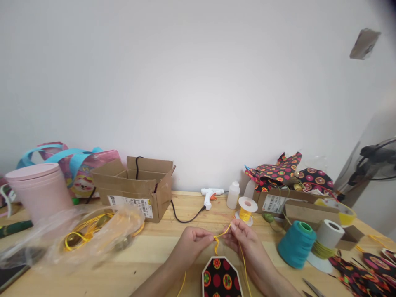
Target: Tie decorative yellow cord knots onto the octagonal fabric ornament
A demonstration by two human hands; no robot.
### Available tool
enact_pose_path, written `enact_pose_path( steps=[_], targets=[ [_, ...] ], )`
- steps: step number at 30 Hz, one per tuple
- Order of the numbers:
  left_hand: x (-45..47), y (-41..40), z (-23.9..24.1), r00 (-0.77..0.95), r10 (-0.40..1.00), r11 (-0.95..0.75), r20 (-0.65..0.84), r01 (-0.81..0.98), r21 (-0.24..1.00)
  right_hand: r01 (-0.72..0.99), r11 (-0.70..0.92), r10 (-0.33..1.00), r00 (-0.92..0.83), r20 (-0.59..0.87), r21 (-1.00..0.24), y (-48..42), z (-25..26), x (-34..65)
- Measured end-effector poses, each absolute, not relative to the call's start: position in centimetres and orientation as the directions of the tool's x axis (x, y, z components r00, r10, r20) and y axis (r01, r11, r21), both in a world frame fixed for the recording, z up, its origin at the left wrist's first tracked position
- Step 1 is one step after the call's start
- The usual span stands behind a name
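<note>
Yellow cord (218,238) pinched by left hand (190,242) and right hand (246,241) above the bench (161,255), and any slackening could let its loop slip.

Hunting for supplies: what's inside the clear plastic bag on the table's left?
Through the plastic bag, loops of yellow cord and some round metallic rings show. Its crumpled folds blur whatever else lies inside.

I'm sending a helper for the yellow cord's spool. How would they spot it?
On the wooden table, just beyond the right hand, stands a small white spool of yellow cord. Unlike the teal thread cone to its right, it is low and flat-topped.
</note>
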State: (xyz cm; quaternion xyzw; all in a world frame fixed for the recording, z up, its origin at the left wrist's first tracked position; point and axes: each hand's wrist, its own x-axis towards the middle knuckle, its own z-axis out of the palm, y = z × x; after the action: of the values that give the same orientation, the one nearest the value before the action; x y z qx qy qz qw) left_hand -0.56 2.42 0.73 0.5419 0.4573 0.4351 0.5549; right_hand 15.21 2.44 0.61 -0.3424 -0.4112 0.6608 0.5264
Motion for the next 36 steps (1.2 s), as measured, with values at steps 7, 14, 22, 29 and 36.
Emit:
enact_pose_path(
  steps=[7,14,22,29,36],
  targets=[
    [-0.48,2.70,0.19,0.194,0.981,0.025,-0.027,0.013,1.000,-0.336,0.040,0.953,-0.269,0.136,-0.941,2.24,0.74,14.93],
    [-0.19,2.51,0.24,0.156,0.988,0.011,-0.019,0.048,0.999,-0.221,0.052,0.952,-0.283,0.115,-0.974,2.00,1.03,14.96],
    [-0.34,2.17,0.46,0.128,0.992,-0.027,0.015,0.090,0.996,-0.297,0.003,0.955,-0.284,0.091,-0.955,2.28,0.82,15.02],
    [-0.44,1.88,0.65,0.221,0.975,0.014,-0.037,0.105,0.994,-0.440,-0.155,0.964,-0.264,-0.038,-0.884,2.32,0.96,15.27],
    [-0.51,2.17,0.25,0.266,0.964,-0.005,-0.020,0.091,0.996,-0.505,-0.235,0.963,-0.237,-0.129,-0.831,2.25,0.96,15.46]
  ],
)
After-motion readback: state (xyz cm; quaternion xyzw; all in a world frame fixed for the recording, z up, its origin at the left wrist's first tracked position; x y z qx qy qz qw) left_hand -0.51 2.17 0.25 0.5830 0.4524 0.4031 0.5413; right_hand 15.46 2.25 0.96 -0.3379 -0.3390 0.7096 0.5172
